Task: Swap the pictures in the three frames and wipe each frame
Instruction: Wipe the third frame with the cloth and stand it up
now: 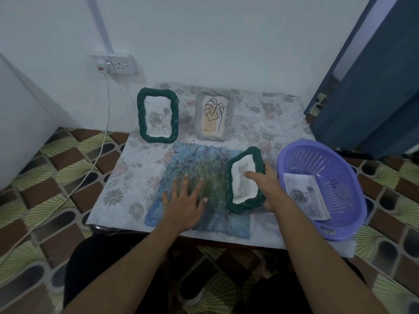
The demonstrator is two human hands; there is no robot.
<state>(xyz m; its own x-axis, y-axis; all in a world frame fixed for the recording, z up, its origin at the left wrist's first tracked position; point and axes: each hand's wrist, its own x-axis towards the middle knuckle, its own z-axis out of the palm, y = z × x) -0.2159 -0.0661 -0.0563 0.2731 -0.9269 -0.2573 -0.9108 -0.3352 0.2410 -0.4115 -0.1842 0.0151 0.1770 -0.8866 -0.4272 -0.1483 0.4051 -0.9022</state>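
A dark green woven frame with a white inside is tilted up off the blue-green cloth; my right hand grips its right edge, thumb over the white inside. My left hand lies flat on the cloth with fingers spread. At the back stand a second green frame with a rose picture and a grey frame with a leaf drawing. A loose rose picture lies in the purple basket.
The low table has a floral cover and its front edge is close to my knees. A white cable runs from a wall socket down over the patterned floor at left. A blue door stands at right.
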